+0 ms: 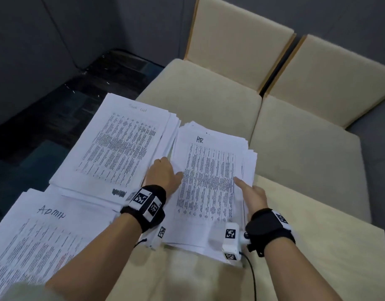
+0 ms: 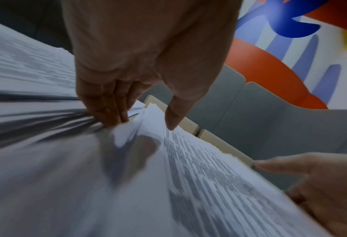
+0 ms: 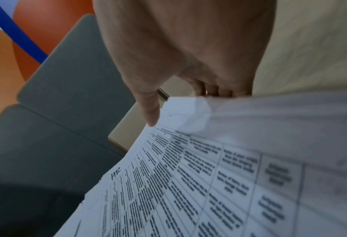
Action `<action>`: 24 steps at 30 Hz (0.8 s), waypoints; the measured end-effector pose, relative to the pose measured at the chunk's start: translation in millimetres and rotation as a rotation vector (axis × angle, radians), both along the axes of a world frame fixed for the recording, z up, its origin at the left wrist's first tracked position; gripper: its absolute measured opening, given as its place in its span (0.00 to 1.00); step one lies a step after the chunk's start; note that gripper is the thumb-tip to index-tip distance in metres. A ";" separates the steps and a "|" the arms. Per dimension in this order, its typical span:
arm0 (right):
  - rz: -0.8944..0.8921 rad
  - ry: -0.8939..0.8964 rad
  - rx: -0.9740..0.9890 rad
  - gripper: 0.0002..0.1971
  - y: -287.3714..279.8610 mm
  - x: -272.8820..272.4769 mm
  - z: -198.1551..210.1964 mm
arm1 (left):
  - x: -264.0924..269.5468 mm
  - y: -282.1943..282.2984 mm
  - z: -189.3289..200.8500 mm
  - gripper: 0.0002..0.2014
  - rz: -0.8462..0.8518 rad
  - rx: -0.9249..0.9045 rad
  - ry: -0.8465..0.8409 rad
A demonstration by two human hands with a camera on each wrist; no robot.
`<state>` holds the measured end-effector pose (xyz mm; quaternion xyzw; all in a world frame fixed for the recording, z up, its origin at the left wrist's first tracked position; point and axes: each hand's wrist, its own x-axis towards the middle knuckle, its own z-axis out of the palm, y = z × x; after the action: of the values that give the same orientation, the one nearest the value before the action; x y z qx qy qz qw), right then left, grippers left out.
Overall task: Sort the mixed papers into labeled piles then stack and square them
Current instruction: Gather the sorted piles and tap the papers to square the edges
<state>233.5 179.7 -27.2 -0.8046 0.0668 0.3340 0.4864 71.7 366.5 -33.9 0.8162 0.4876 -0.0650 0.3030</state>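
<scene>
Three paper piles lie on the cream table. The "HR" pile is in the middle, a "Task List" pile is at the back left, and an "Admin" pile is at the near left. My left hand holds the HR pile's left edge, thumb on top and fingers down in the gap beside the Task List pile. My right hand grips its right edge, thumb on the top sheet and fingers under the edge. The HR sheets are fanned unevenly.
Two cream upholstered chairs stand against the table's far side. Dark floor lies beyond the table's left edge. A black cable trails from my right wrist camera over the near table.
</scene>
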 end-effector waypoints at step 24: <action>-0.144 -0.649 0.687 0.14 -119.2 -102.2 142.0 | -84.2 -128.8 145.6 0.20 0.130 -0.462 -1.221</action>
<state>131.3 60.5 114.9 -0.6532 -0.1474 0.0339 0.7419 -12.5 237.6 111.8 0.5893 0.2496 0.3253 0.6961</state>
